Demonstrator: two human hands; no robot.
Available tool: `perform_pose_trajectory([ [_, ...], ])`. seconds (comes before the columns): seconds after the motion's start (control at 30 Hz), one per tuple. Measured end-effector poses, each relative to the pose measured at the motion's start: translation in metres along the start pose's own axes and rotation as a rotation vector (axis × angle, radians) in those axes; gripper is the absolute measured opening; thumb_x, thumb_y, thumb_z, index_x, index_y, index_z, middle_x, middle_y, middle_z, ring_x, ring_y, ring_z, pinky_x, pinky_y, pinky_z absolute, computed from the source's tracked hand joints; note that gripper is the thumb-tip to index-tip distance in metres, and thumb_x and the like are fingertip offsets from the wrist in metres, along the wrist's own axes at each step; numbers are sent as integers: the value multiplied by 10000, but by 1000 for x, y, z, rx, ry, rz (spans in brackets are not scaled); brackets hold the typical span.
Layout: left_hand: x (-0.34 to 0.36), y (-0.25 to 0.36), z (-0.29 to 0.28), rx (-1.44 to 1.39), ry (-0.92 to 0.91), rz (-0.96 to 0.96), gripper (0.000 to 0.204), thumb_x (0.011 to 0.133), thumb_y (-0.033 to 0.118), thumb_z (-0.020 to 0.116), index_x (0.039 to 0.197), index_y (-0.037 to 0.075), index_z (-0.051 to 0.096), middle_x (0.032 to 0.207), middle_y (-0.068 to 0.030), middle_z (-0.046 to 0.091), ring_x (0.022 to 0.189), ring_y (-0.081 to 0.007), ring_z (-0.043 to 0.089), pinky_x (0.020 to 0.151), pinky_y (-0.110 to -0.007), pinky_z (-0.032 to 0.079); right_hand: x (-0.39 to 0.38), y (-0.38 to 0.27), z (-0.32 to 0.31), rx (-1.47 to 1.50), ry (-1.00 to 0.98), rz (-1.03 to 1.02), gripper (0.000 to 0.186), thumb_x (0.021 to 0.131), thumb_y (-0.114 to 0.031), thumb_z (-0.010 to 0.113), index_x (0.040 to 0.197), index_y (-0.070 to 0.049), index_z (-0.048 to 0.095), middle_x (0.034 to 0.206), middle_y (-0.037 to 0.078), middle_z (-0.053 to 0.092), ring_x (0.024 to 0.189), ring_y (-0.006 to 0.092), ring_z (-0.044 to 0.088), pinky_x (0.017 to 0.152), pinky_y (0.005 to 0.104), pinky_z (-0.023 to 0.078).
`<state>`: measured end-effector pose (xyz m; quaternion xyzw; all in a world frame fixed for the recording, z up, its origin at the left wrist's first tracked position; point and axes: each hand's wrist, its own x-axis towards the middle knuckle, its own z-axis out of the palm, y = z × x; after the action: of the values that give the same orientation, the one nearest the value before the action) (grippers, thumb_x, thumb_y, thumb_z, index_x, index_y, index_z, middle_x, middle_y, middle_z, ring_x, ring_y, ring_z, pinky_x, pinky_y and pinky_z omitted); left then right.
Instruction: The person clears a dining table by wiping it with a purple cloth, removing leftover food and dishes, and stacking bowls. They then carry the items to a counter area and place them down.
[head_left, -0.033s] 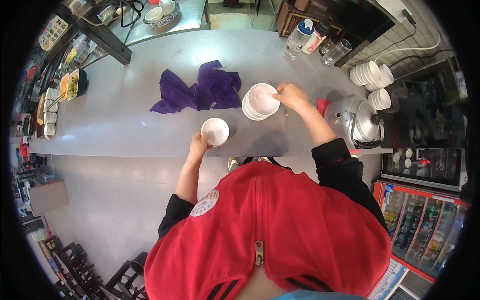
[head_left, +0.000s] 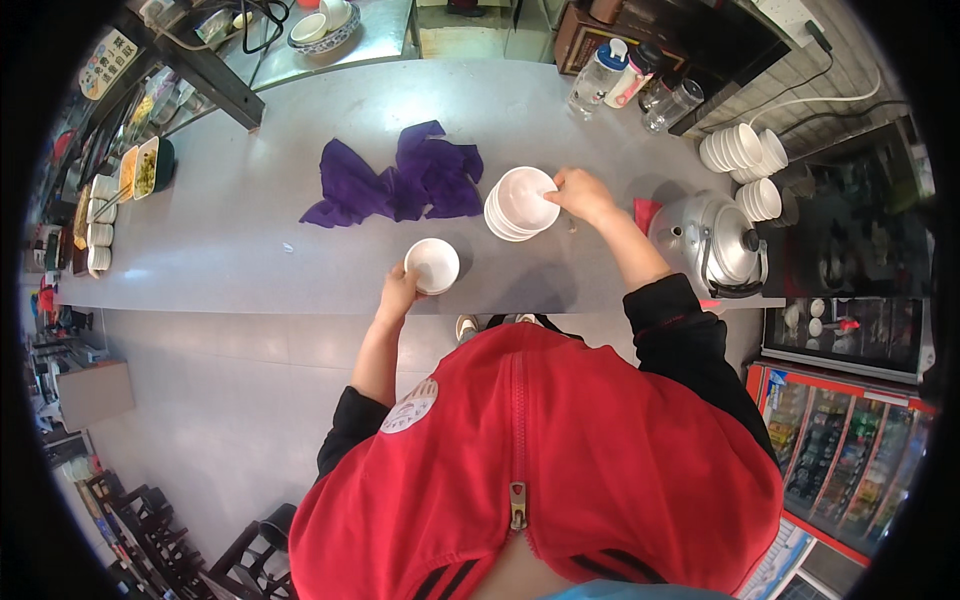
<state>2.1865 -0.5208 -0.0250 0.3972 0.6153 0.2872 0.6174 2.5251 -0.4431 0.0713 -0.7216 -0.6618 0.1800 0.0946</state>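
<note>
Near the counter's front edge, a small white bowl (head_left: 434,266) is gripped at its left rim by my left hand (head_left: 400,290). Farther right, a short stack of white bowls (head_left: 508,222) stands on the counter. The fingers of my right hand (head_left: 585,196) are pinched on the right rim of the top bowl (head_left: 526,196), which sits in the stack slightly off-centre. Behind the held bowl lies a crumpled purple cloth (head_left: 350,185).
A large metal kettle (head_left: 705,240) stands right of my right forearm. Beyond it are stacks of white bowls (head_left: 735,148). Drink bottles (head_left: 597,78) stand at the back right. Small white cups (head_left: 100,235) and a food tray (head_left: 152,168) line the left end of the grey counter (head_left: 220,250).
</note>
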Motion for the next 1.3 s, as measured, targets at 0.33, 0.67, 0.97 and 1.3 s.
perform_pose_trajectory([
  [0.33,32,-37,2,604,105,198,461,780,220,553,1184,0,521,1036,-221,573,984,-369,552,854,-429,451,12,-15,6,25,-254,136,246,687,-86,590,906,20,551,748,145,639,553,227,637,570,367,499],
  [0.67,14,29,33,879,415,635,458,771,216,631,1179,32,535,1089,-151,553,1038,-320,517,869,-400,436,2,-24,-10,390,-314,306,296,727,-69,526,975,91,503,725,180,616,522,219,634,465,303,525],
  [0.97,36,98,71,537,160,822,292,814,160,612,1083,47,600,843,-82,651,773,-213,635,700,-317,494,-9,-7,-18,817,-397,340,498,752,-166,614,1104,136,432,803,205,625,622,233,653,468,291,527],
  [1.3,77,100,70,391,-56,516,308,830,226,606,1059,22,628,861,-137,668,709,-201,644,654,-299,488,-69,-22,-8,200,41,-339,685,674,-266,735,1265,-154,408,1246,89,452,1063,330,525,836,412,473],
])
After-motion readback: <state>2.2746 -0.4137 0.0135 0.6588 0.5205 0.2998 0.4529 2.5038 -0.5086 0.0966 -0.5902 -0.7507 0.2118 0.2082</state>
